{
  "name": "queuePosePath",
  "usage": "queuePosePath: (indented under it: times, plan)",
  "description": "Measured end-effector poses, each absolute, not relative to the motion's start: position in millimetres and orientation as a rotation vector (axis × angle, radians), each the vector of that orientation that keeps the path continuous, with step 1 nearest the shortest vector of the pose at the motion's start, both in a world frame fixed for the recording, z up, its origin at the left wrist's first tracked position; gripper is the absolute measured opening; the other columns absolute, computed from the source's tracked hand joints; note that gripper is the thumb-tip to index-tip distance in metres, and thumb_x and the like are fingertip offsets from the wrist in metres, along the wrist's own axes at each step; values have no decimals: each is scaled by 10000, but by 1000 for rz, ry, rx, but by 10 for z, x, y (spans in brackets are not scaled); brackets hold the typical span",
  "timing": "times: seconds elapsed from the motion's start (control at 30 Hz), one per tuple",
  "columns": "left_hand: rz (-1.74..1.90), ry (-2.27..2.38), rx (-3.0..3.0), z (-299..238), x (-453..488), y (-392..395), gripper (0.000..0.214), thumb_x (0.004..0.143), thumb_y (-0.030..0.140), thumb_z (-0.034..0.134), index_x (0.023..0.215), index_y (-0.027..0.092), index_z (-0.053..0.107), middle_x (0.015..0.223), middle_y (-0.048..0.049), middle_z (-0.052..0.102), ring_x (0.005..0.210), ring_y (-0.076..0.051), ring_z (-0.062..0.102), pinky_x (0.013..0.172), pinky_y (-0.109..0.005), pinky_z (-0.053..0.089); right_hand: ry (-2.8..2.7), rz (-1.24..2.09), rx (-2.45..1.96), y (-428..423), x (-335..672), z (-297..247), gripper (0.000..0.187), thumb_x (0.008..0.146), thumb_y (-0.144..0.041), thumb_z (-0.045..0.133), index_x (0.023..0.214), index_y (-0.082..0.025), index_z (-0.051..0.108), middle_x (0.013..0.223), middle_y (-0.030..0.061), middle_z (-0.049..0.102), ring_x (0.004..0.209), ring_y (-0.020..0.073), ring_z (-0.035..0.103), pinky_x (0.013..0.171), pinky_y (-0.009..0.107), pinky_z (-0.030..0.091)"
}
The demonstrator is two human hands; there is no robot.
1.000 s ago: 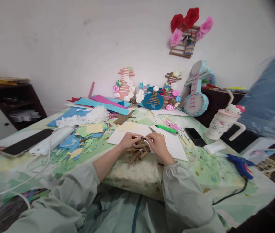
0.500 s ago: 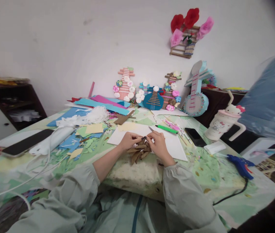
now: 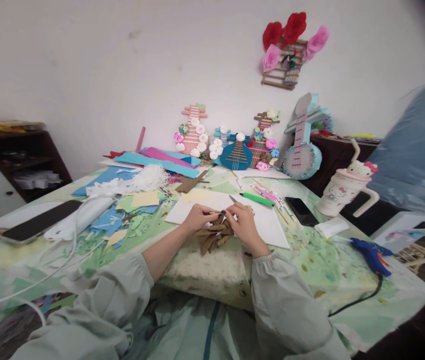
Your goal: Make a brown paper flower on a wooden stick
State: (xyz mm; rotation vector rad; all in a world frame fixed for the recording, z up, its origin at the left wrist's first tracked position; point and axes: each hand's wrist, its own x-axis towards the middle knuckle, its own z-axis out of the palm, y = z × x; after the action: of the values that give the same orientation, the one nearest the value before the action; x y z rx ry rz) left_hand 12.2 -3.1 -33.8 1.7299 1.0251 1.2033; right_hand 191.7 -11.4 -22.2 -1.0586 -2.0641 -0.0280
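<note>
Both of my hands meet at the near middle of the table over a brown folded paper piece (image 3: pixel 213 236). My left hand (image 3: pixel 198 217) pinches its top from the left, fingers curled. My right hand (image 3: pixel 245 222) pinches the same spot from the right, with a thin white thread or wire between the fingertips. The brown piece fans out downward below my hands. It lies partly on a white sheet (image 3: pixel 268 222) spread on the table.
Coloured paper scraps (image 3: pixel 129 210) and a phone on a white block (image 3: pixel 43 220) lie at left. A green pen (image 3: pixel 257 199), a black phone (image 3: pixel 301 211), a cartoon-cat cup (image 3: pixel 343 190) and a blue glue gun (image 3: pixel 372 252) are at right. Paper guitar crafts (image 3: pixel 237 150) line the wall.
My fingers have shifted slightly on the top of the brown piece; both hands remain in the same place.
</note>
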Motion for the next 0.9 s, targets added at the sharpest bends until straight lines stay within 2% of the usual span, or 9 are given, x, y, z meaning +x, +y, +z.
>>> queuePosePath:
  times: [0.2,0.47,0.7,0.9]
  plan:
    - [1201,1027,1733,-329,120,-43,252,677,250,655,870,122,755,767,-66,736,636,-164,625,583,-231,449,-2027,80,-1092,-126,1901,-176,170,824,-259,570,687,-180,632,714,-5,608,728,133,554,727,290,281]
    - [1181,892,1633,-319,113,-45,280,618,220,699,869,106,746,777,-77,734,679,-176,644,643,-252,480,-1983,175,-1078,-122,1906,-151,129,763,-255,630,662,-176,617,729,8,615,755,156,555,714,290,307]
    - [1176,876,1655,-290,115,-64,294,708,333,669,856,90,742,640,-53,688,570,-120,565,554,-217,424,-1966,196,-1065,-124,1911,-142,138,760,-274,638,665,-179,605,739,14,621,769,167,556,718,296,322]
    - [1170,872,1675,-334,109,-28,297,719,316,662,911,98,724,768,-69,720,653,-144,617,607,-225,456,-2085,104,-1118,-76,1976,-182,155,803,-304,580,723,-202,664,750,10,655,752,161,554,729,312,278]
